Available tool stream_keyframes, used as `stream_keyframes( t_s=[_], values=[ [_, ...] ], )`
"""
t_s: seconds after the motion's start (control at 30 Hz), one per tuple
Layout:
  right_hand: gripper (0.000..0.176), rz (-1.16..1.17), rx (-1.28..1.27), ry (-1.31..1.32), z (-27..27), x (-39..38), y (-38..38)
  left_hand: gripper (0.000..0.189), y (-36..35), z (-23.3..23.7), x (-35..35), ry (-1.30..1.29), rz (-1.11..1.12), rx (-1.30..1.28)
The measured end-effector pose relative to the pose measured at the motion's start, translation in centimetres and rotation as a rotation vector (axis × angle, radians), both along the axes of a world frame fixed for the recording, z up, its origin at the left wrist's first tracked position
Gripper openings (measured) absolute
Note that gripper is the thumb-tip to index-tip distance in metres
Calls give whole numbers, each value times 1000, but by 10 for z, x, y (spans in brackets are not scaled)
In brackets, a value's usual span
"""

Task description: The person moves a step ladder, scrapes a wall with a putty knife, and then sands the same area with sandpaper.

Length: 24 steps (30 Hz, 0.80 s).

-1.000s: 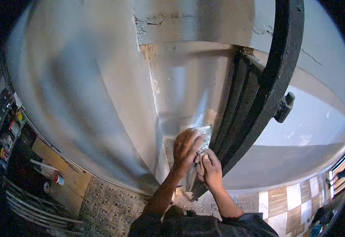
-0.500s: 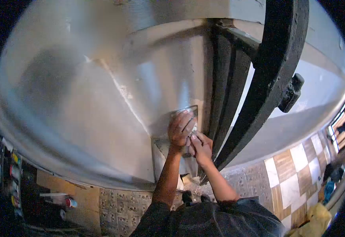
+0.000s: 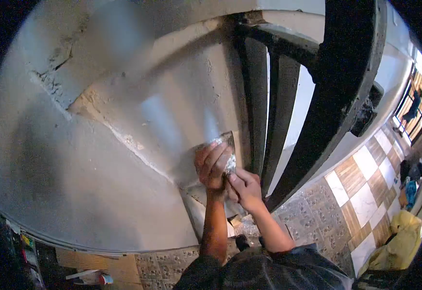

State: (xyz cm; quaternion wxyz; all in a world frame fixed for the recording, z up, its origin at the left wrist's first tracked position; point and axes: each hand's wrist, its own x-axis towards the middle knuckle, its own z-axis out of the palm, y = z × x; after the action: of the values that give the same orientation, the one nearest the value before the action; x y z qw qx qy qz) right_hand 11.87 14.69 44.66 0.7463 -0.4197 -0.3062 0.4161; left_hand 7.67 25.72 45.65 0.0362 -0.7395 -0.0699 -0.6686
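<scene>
My left hand (image 3: 213, 165) is closed on a flat, thin plate (image 3: 227, 140), which lies against the pale wall (image 3: 172, 116) beside the dark metal bars. Its fingers wrap over the plate's face, and whitish smears show next to them. Just below and to the right, my right hand (image 3: 243, 187) is closed, thumb and fingers pinched together near the plate's lower edge. Whatever sits in that pinch is too small to make out. The two hands are close together.
A thick black metal beam (image 3: 334, 96) curves down on the right, with dark upright bars (image 3: 252, 92) behind it. A cracked ledge edge (image 3: 133, 145) runs at left. Below are a tiled floor (image 3: 360, 179), a yellow cloth (image 3: 399, 241) and a distant person (image 3: 414, 106) at right.
The view has shifted, bringing more of the doorway and the distant person into sight. Both hands stay at the wall by the bars, appearing slightly lower and further left.
</scene>
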Motion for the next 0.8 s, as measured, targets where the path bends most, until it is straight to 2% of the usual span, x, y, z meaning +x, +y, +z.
stream_keyframes(
  t_s=[0.03, 0.1, 0.17, 0.27, 0.3, 0.33, 0.4, 0.47, 0.53, 0.67, 0.7, 0.73, 0.8],
  values=[
    [18, -1, -12, -54, -6, -1, -1, 13, -8, 0, -6, 65, 23, -61],
    [21, -25, -66, -191, -15, -3, -2, 13, 1, -15, -6, 39, 7, -24],
    [21, -14, -48, -183, -2, 3, -1, 13, -1, -14, -5, 42, 39, -66],
    [24, 17, -57, -90, 8, 6, 1, 15, -3, 22, 1, -51, 21, -19],
    [24, 10, -70, -108, 17, 4, -2, 20, -2, 27, 2, -73, -30, -18],
    [24, 3, -82, -130, 22, 4, -2, 20, -2, 26, 2, -78, -45, -15],
    [22, -38, -49, -126, 0, -2, -3, 26, -5, 9, -6, -46, -32, -75],
    [23, 24, 56, -129, -9, -4, -8, 27, -3, -3, -4, -59, -60, -61],
    [23, -20, 25, -121, -10, -5, -6, 28, -5, -9, -5, -83, -80, -57],
    [23, -45, -35, -203, 6, 1, -2, 21, -6, 20, 0, -38, -50, -50],
    [25, -39, 31, -66, 11, 2, 0, 12, -2, 27, 1, 21, -50, -12],
    [27, -30, 97, 71, 14, 2, 0, 12, -2, 30, 2, 20, -46, -13],
    [26, -12, 115, 98, 12, -2, -5, 12, -6, 33, 2, 47, -143, 16]
  ],
)
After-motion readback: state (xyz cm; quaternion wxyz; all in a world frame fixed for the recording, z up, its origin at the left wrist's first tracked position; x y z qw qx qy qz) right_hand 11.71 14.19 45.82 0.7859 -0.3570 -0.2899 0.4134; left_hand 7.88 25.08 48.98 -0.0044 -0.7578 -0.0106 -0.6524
